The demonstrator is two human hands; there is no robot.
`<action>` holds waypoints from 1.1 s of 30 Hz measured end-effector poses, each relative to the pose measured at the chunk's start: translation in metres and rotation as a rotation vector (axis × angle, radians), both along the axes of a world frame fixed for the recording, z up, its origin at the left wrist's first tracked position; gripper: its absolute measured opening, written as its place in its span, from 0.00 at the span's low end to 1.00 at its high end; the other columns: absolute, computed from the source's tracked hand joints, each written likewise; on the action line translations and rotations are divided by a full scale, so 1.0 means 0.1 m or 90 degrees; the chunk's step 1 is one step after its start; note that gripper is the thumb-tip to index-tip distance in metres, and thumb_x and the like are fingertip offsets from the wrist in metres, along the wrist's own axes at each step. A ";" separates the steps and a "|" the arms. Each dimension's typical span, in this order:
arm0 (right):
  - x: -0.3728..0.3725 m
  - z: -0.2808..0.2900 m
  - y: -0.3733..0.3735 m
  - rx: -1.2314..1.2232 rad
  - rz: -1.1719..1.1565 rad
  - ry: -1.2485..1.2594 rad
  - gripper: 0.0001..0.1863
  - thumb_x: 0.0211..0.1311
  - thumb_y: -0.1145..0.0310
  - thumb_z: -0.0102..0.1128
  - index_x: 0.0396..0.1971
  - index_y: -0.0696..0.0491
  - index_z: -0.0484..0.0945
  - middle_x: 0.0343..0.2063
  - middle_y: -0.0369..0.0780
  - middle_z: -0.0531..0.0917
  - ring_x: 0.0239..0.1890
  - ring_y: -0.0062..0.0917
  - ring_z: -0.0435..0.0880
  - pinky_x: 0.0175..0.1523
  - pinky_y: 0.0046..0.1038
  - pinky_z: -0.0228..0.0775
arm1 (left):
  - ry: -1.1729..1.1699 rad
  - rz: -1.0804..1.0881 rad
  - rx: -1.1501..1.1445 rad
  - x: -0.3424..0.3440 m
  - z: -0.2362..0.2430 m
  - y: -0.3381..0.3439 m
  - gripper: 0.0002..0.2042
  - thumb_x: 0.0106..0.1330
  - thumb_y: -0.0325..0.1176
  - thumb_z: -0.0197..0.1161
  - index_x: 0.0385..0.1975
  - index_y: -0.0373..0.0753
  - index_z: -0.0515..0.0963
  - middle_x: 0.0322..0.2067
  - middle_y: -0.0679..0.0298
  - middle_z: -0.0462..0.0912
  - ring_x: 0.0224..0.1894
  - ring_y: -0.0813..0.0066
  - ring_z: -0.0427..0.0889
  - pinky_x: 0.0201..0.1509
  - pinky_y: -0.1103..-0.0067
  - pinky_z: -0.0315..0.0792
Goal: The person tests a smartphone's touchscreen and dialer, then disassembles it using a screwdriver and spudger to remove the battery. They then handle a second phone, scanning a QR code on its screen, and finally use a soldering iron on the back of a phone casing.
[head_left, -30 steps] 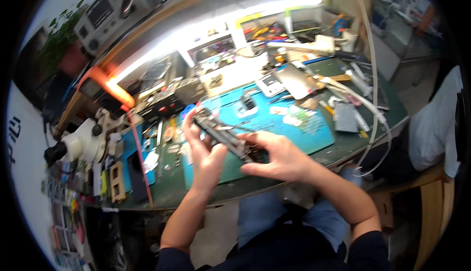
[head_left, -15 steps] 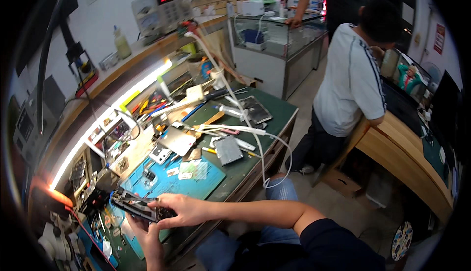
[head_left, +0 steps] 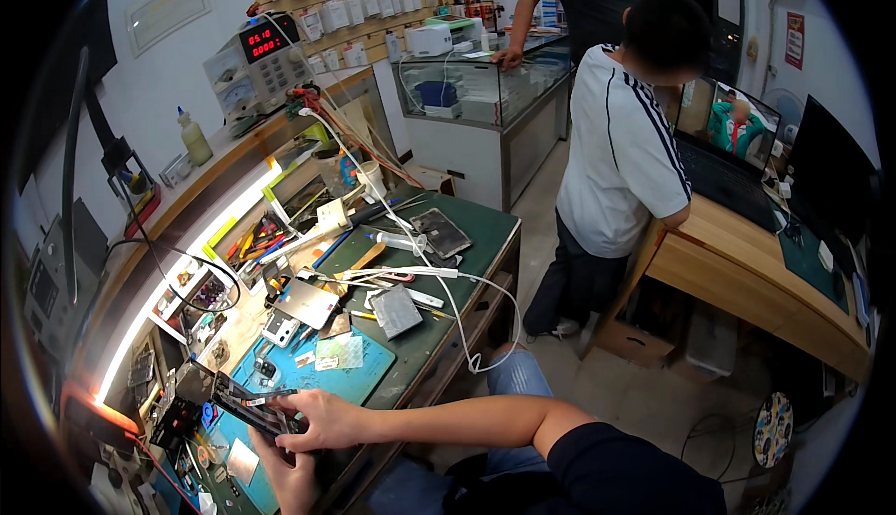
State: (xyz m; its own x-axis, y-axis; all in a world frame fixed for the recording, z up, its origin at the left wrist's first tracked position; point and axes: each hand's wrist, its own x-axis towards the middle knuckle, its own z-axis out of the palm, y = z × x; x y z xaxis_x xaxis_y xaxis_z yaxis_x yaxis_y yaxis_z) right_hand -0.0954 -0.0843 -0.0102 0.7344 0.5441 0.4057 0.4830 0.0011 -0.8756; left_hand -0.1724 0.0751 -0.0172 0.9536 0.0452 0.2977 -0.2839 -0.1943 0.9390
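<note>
My left hand (head_left: 287,478) supports an opened phone (head_left: 245,410) from below at the near left edge of the bench. The phone is tilted, with its dark inside showing and thin dark parts along its upper side. My right hand (head_left: 327,422) is closed round its right end, fingers by a dark strip on top and thumb at the lower edge. Whether the fingertips pinch that strip is too small to tell. Under and beyond the phone lies a blue work mat (head_left: 373,366), bearing small parts and a clear greenish sheet (head_left: 339,353).
Beyond the mat are a silver phone back (head_left: 308,303), a grey block (head_left: 397,312), a looped white cable (head_left: 513,314) and scattered tools. A lit lamp tube (head_left: 191,263) runs along the shelf, under a power supply (head_left: 261,65). Two people stand at the right by a wooden desk (head_left: 737,254) and glass case (head_left: 467,95).
My view has turned to the right, so the bench and room sit further left. Both hands stay on the opened phone, and the strip near my right fingers has shifted slightly.
</note>
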 end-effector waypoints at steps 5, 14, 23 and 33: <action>-0.01 0.01 0.02 -0.022 -0.036 -0.016 0.38 0.53 0.48 0.67 0.60 0.57 0.75 0.40 0.52 0.83 0.47 0.44 0.81 0.54 0.38 0.73 | -0.008 0.003 0.043 -0.02 -0.01 -0.03 0.42 0.53 0.16 0.49 0.74 0.35 0.46 0.61 0.56 0.66 0.62 0.67 0.70 0.66 0.75 0.65; -0.01 0.03 0.01 0.001 -0.019 -0.030 0.35 0.53 0.50 0.69 0.57 0.58 0.77 0.43 0.50 0.83 0.45 0.43 0.82 0.52 0.36 0.75 | 0.020 0.037 0.035 -0.08 0.02 -0.09 0.43 0.50 0.16 0.49 0.73 0.34 0.47 0.59 0.55 0.66 0.59 0.67 0.71 0.63 0.77 0.66; -0.04 0.04 -0.02 -0.025 -0.059 -0.049 0.37 0.54 0.51 0.67 0.61 0.57 0.75 0.45 0.52 0.83 0.46 0.45 0.83 0.54 0.36 0.75 | -0.075 0.084 0.205 0.01 -0.17 0.03 0.37 0.60 0.17 0.51 0.73 0.31 0.48 0.62 0.52 0.66 0.63 0.65 0.69 0.66 0.73 0.65; 0.18 -0.10 -0.04 -0.003 0.009 0.032 0.32 0.58 0.58 0.68 0.62 0.55 0.75 0.42 0.47 0.85 0.43 0.30 0.87 0.44 0.32 0.81 | 0.045 -0.006 0.074 0.05 0.14 -0.13 0.40 0.63 0.19 0.60 0.74 0.33 0.48 0.65 0.53 0.65 0.66 0.64 0.69 0.64 0.70 0.72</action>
State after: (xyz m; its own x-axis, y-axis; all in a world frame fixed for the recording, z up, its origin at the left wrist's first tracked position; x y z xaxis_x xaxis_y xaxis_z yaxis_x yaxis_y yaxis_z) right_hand -0.0777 -0.0880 -0.0200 0.7462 0.5563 0.3657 0.4379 0.0036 -0.8990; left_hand -0.1678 0.0616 -0.0027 0.9726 0.0055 0.2326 -0.2202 -0.3006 0.9280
